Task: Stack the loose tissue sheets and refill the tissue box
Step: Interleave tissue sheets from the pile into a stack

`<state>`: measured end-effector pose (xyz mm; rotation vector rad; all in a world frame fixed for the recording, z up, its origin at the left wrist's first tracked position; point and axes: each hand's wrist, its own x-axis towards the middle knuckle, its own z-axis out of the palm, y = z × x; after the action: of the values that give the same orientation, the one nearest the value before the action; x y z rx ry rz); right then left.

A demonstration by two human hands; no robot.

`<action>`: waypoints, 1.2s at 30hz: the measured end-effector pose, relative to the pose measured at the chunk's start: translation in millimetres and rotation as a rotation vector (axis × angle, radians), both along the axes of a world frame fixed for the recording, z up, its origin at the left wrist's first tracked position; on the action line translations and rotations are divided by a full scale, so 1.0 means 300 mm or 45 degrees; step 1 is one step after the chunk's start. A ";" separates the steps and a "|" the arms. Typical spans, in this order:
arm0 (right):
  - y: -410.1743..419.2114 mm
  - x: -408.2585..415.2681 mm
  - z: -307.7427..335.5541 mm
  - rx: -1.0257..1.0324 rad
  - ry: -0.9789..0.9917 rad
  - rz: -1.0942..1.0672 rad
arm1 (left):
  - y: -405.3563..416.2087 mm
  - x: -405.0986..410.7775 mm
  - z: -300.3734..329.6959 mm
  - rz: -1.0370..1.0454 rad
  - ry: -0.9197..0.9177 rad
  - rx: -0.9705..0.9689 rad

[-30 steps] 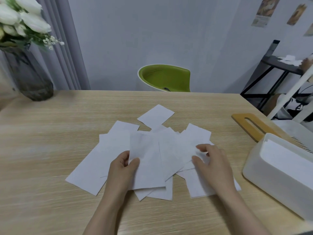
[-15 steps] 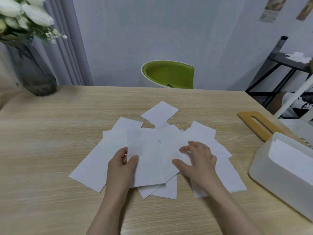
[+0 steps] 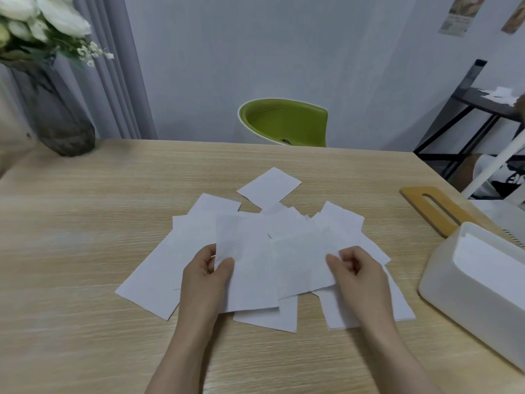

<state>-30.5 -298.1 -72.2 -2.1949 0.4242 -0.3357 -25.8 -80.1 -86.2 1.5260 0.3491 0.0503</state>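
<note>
Left hand (image 3: pixel 208 273): thumb over, fingers under, pinching the near-left edge of one tissue sheet (image 3: pixel 245 265) whose long axis runs away from the person. Right hand (image 3: pixel 355 270): pinching a second sheet (image 3: pixel 301 260) just to the right, overlapping the first. Loose tissue sheets (image 3: pixel 199 228): fanned on the counter (image 3: pixel 85 251) under and beyond both hands; tissue box (image 3: pixel 477 277) open at the right, nearer the right hand.

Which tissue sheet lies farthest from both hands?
The small sheet at the far edge of the pile, nearest the green chair; it lies almost clear of the overlapping rest.
</note>
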 end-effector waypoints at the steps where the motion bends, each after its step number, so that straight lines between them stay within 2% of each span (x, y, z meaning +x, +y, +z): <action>1: -0.018 -0.009 0.008 0.134 0.020 -0.038 | -0.002 -0.001 0.001 -0.001 0.000 0.004; 6: -0.063 -0.082 0.056 0.680 0.129 -0.181 | -0.008 -0.011 0.010 -0.015 -0.013 0.001; 9: -0.072 -0.147 0.069 0.783 0.361 0.067 | -0.009 -0.016 0.012 -0.025 -0.001 -0.005; 12: -0.092 -0.173 0.088 0.746 0.534 0.289 | -0.010 -0.015 0.010 -0.033 0.013 -0.024; 18: -0.154 -0.076 0.104 0.543 0.516 0.162 | -0.009 -0.011 0.006 -0.087 0.038 -0.072; 28: -0.121 -0.001 0.085 0.396 0.667 0.330 | -0.009 -0.011 0.002 -0.087 0.043 -0.073; 33: -0.139 -0.025 0.081 0.250 0.584 0.344 | -0.008 -0.011 -0.001 -0.096 0.033 -0.049; 36: -0.158 -0.043 0.093 0.172 0.388 0.252 | -0.007 -0.011 -0.004 -0.099 0.030 -0.051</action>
<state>-43.4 -345.4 -44.3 -2.1373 0.3777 0.1339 -29.2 -82.2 -87.5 1.5002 0.3076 -0.0352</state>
